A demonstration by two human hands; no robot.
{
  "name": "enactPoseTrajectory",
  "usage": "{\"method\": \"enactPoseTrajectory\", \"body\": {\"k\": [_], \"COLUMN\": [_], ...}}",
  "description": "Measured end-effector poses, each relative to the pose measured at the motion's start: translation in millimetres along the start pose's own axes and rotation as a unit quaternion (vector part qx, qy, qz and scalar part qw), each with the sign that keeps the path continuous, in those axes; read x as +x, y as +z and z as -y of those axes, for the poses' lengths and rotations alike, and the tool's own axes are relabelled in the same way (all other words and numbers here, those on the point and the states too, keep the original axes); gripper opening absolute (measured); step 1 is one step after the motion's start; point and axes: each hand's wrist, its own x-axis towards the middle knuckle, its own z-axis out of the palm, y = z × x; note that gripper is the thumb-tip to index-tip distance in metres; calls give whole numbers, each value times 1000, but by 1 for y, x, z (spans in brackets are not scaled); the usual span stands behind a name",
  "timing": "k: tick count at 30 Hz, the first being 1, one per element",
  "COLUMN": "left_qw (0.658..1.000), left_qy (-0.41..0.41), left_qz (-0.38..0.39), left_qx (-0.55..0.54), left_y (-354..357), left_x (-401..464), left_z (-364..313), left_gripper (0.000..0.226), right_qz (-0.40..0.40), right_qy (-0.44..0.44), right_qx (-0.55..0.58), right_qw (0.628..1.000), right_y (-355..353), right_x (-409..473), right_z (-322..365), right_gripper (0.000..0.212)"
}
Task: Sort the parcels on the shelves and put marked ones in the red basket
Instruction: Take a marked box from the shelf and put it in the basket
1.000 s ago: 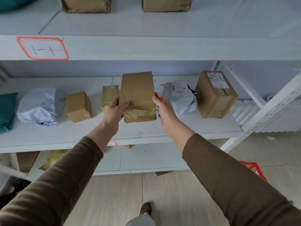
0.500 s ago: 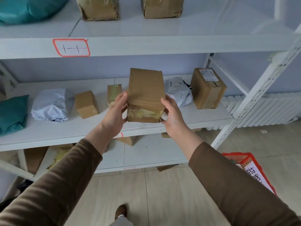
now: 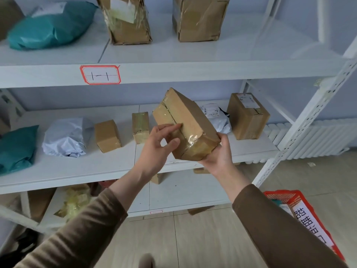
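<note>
A brown taped cardboard parcel [image 3: 190, 124] is held tilted in front of the middle shelf [image 3: 77, 167], clear of its surface. My right hand [image 3: 218, 155] cups it from below, fingers curled round its lower right end. My left hand [image 3: 158, 146] touches its left side with fingertips and thumb. The red basket [image 3: 293, 198] stands on the floor at lower right, partly hidden by my right sleeve, with a white label on its side.
On the middle shelf lie a teal bag [image 3: 15, 147], a white bag [image 3: 65, 136], two small boxes [image 3: 108, 135], a white labelled bag [image 3: 218, 117] and a larger box [image 3: 248, 116]. The top shelf carries a teal bag [image 3: 50, 26] and two boxes [image 3: 199, 18]. A white upright [image 3: 309, 117] stands right.
The parcel has been lifted off the shelf and turned from upright to tilted, its end toward me. My right hand slid beneath it. The view swung right, revealing more of the red basket.
</note>
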Motion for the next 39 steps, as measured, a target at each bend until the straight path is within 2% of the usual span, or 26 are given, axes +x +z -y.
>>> {"method": "enactPoseTrajectory", "body": {"k": [2,5,7,9,11,13,14,15,17,19,21,23,27,32,34,35,38,39], "left_qw": [998,976,946,905,880,868,867,869,878,892,912,931,960,971,971,969,957,952], "left_qy": [-42,-152,-221,-282,-318,-329,-325,-316,-293,-262,-211,-160,-95,-61,-57,-67,-139,-160], "left_qz": [-18,-5,-19,-41,-6,38,54,60,64,77,84,60,45,47,49,41,21,24], "left_qx": [-46,-158,-238,-316,-354,-369,-374,-376,-373,-359,-343,-322,-258,-226,-226,-232,-252,-259], "left_y": [-2,-6,-8,-10,-8,-3,0,2,5,6,6,7,12,21,20,18,14,14], "left_x": [0,1,4,7,8,5,5,4,4,3,3,2,1,-3,-3,-2,-1,0], "left_z": [5,19,36,51,62,69,72,75,79,85,94,98,99,87,87,88,93,97], "left_gripper": [43,51,49,46,50,57,60,61,57,55,50,46,59,52,45,43,64,66], "right_qz": [-13,-41,-35,-13,-22,-44,-52,-53,-44,-22,-3,11,-4,-29,-19,-12,52,75], "right_qy": [-18,-59,-101,-170,-259,-340,-375,-399,-438,-463,-470,-452,-444,-420,-442,-462,-510,-509], "right_qx": [-28,-127,-246,-347,-450,-589,-640,-672,-691,-687,-679,-674,-667,-629,-627,-631,-663,-673], "right_qw": [999,989,963,922,854,732,669,622,573,559,564,585,599,653,641,624,546,531], "right_y": [3,15,25,37,43,43,42,41,37,25,5,-16,-51,-66,-63,-59,-38,-33], "right_x": [-4,-14,-24,-38,-48,-55,-58,-60,-67,-69,-67,-64,-56,-56,-58,-60,-74,-76], "right_z": [-3,-8,-12,-16,-24,-37,-41,-46,-49,-50,-48,-47,-48,-50,-47,-45,-37,-37], "right_gripper": [60,52,55,44,48,66,70,70,69,65,62,64,70,63,57,56,54,52]}}
